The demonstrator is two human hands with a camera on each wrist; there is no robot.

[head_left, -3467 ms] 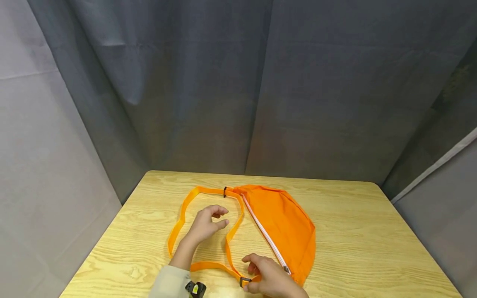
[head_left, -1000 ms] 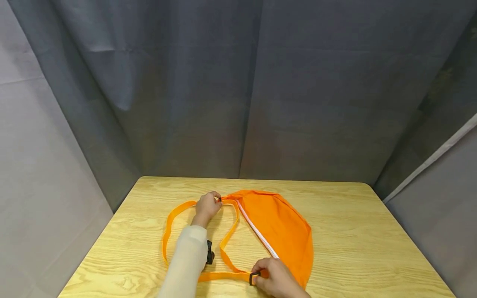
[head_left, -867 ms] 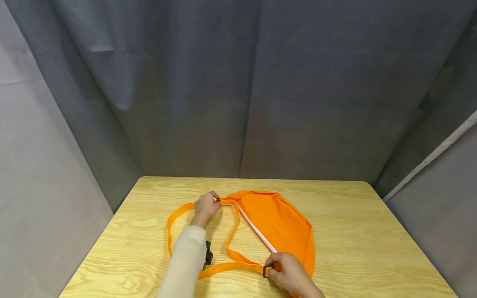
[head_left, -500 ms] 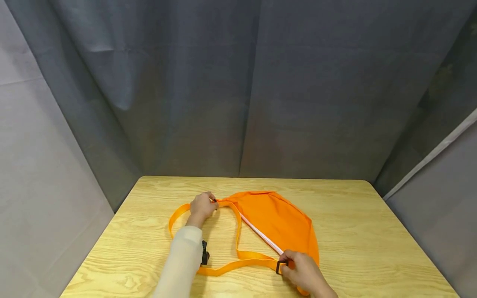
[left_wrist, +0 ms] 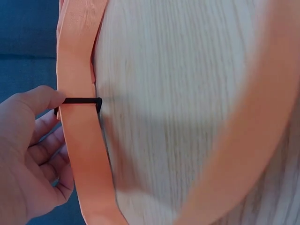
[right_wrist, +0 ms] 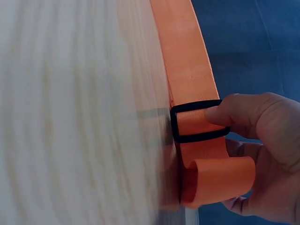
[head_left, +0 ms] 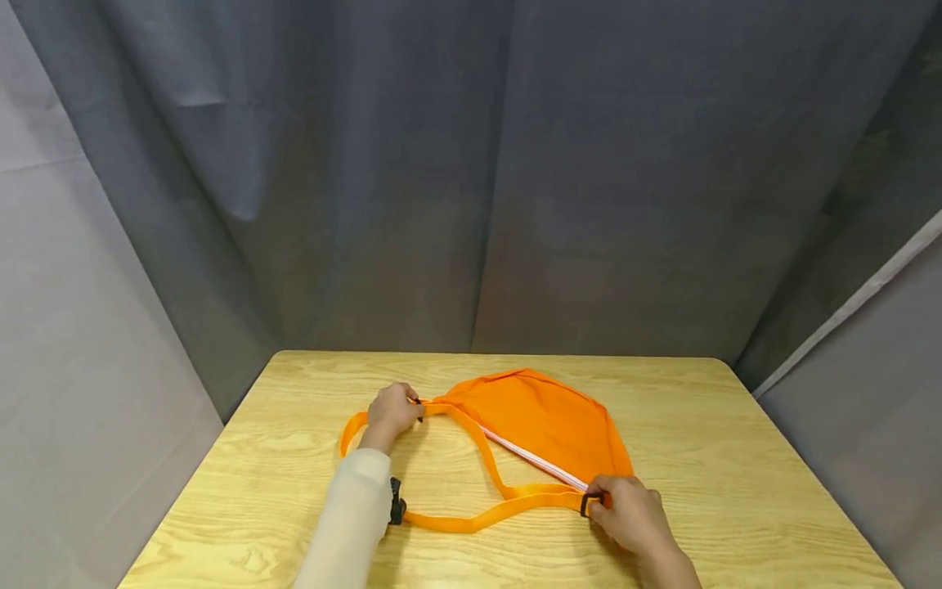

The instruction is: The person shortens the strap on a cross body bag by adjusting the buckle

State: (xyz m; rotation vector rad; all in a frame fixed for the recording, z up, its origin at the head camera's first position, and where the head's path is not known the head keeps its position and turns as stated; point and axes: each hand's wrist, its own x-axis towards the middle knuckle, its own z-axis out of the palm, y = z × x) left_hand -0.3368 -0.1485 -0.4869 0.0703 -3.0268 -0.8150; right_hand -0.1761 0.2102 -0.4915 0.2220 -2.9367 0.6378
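Observation:
An orange waist bag (head_left: pixel 540 417) with a white zipper (head_left: pixel 533 460) lies on the table, its strap (head_left: pixel 471 522) looped in front and to the left. At the bag's left end my left hand (head_left: pixel 392 413) pinches a black slider (left_wrist: pixel 82 100) between thumb and fingers; the strap runs through it. My right hand (head_left: pixel 633 514) holds the other black slider (right_wrist: pixel 199 138) near the right end. In the right wrist view its thumb presses on the rectangular frame, and a folded strap end (right_wrist: pixel 225 180) curls below. The zipper's right end is hidden behind the right hand.
The wooden table (head_left: pixel 736 458) reaches back to a dark grey curtain (head_left: pixel 368 204). Light grey cloth (head_left: pixel 96 327) hangs on the left side. A small black device (head_left: pixel 396 501) is strapped to the left wrist.
My left hand went from hovering inside the strap loop to gripping the left slider. My right hand moved right with its slider, and the bag turned so its zipper edge slants less.

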